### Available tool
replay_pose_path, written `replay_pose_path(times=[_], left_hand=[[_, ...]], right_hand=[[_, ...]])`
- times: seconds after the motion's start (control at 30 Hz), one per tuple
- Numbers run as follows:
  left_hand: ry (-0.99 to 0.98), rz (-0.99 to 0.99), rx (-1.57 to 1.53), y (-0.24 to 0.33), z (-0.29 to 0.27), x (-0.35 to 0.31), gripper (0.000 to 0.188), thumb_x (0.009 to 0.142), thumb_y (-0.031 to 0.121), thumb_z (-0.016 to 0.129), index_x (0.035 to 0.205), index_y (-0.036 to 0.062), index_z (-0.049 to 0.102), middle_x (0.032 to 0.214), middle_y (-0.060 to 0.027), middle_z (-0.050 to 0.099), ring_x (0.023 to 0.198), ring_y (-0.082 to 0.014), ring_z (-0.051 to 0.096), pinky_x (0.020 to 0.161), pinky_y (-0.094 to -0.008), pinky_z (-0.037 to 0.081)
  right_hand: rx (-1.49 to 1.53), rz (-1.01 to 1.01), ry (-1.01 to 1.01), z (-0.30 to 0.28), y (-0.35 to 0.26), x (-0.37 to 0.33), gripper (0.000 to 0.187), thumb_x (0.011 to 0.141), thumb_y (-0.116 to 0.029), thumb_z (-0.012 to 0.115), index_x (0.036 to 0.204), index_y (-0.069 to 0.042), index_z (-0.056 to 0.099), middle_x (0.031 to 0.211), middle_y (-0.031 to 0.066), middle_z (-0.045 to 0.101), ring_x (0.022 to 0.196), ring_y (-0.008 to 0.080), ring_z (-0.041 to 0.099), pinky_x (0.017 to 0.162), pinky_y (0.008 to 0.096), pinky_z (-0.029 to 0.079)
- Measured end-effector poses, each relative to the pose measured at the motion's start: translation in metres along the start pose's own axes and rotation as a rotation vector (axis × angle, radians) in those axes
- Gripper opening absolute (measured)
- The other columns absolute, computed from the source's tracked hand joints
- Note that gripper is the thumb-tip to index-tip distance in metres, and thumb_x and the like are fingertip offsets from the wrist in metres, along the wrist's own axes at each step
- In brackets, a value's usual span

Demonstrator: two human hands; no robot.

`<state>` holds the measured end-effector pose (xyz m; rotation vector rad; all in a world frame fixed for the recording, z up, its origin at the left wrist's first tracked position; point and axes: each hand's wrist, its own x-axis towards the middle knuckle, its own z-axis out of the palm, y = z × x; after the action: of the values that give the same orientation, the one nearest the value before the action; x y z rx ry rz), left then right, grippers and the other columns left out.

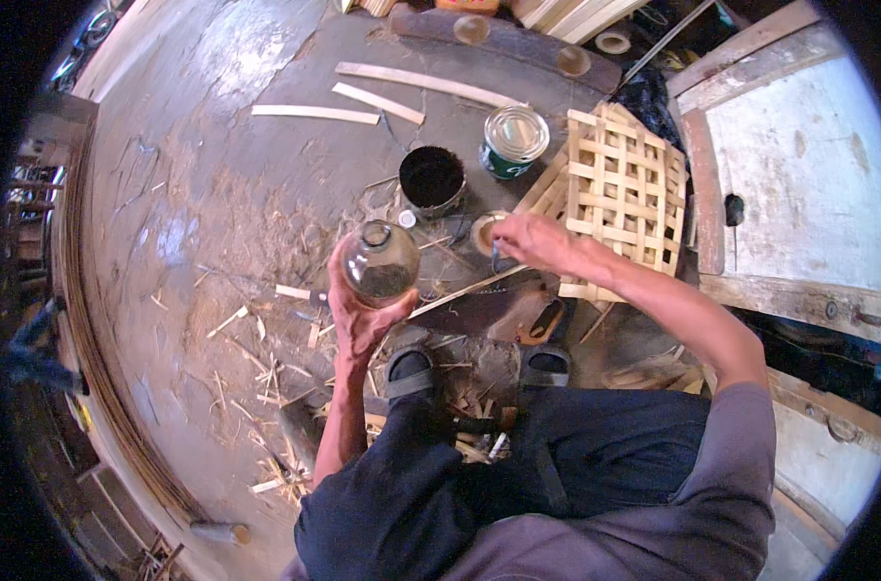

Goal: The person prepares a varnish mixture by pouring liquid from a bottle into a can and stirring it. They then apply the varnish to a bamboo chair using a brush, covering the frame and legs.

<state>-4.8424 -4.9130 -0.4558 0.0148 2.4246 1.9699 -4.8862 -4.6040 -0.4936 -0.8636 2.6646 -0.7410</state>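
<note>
My left hand (355,308) is wrapped round a clear, rounded glass bottle (380,263), its short open neck pointing up at me. Something dark shows through the lower glass. To the right, my right hand (526,240) is closed, fingertips pinched above a small round tan object (483,230). A thin bluish piece shows under those fingertips, too small to make out. Just beyond the bottle stands an open tin (433,205) with dark, crumbly stuff inside. Beside that tin lies a small white cap (408,219). A green can (514,145) with a metal top stands farther back.
A woven bamboo basket (622,194) lies right of my right hand. Bamboo strips (315,114) rest on the floor farther off. Shavings (276,378) litter the ground around my sandals (409,376). A saw (479,310) lies before my feet. A pale wooden cabinet (799,155) stands at right.
</note>
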Motion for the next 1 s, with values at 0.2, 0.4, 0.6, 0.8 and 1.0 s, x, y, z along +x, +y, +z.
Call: replay_pose_path(times=[0.2,0.4,0.6,0.8,1.0], left_hand=[[0.289,-0.051,0.069,-0.005,-0.042,-0.015,0.104,0.058,0.030,0.091,0.142,0.0047,0.033,0.127,-0.0128,0.051,0.118,-0.0264,0.054,0.102,-0.0396,0.045],[0.438,-0.081,0.103,-0.014,-0.076,-0.036,0.106,0.060,0.027,0.091,0.144,0.0061,0.030,0.128,-0.0130,0.051,0.119,-0.0262,0.053,0.102,-0.0393,0.045],[0.463,-0.133,0.170,-0.021,-0.094,-0.056,0.111,0.059,0.035,0.093,0.144,0.0044,0.029,0.129,-0.0156,0.049,0.118,-0.0271,0.053,0.100,-0.0393,0.047],[0.410,-0.131,0.194,-0.022,-0.092,-0.053,0.110,0.058,0.036,0.092,0.143,0.0040,0.030,0.130,-0.0158,0.046,0.117,-0.0281,0.054,0.100,-0.0403,0.048],[0.336,-0.142,0.119,-0.019,-0.068,-0.040,0.106,0.059,0.032,0.092,0.142,0.0045,0.032,0.133,-0.0142,0.044,0.120,-0.0278,0.051,0.100,-0.0403,0.047]], right_hand=[[-0.102,-0.181,-0.130,0.066,-0.027,0.041,0.028,0.080,-0.007,0.061,0.107,-0.004,0.055,0.104,0.0151,0.058,0.098,0.0329,0.062,0.074,0.0439,0.056],[-0.371,-0.396,0.067,0.093,-0.077,0.118,0.049,0.084,-0.007,0.056,0.130,0.004,0.046,0.136,0.0221,0.045,0.121,0.0389,0.051,0.100,0.0425,0.049],[-0.662,-0.095,-0.197,0.118,-0.081,0.187,0.042,0.088,-0.010,0.054,0.126,0.008,0.052,0.133,0.0274,0.049,0.120,0.0441,0.052,0.098,0.0464,0.048],[-0.512,-0.028,-0.139,0.129,-0.047,0.193,0.025,0.087,-0.009,0.055,0.105,0.006,0.063,0.109,0.0236,0.061,0.095,0.0370,0.067,0.076,0.0437,0.059],[-0.099,-0.206,0.001,0.068,-0.075,0.177,0.016,0.087,-0.009,0.054,0.096,-0.002,0.065,0.089,0.0184,0.060,0.089,0.0371,0.066,0.074,0.0449,0.056]])
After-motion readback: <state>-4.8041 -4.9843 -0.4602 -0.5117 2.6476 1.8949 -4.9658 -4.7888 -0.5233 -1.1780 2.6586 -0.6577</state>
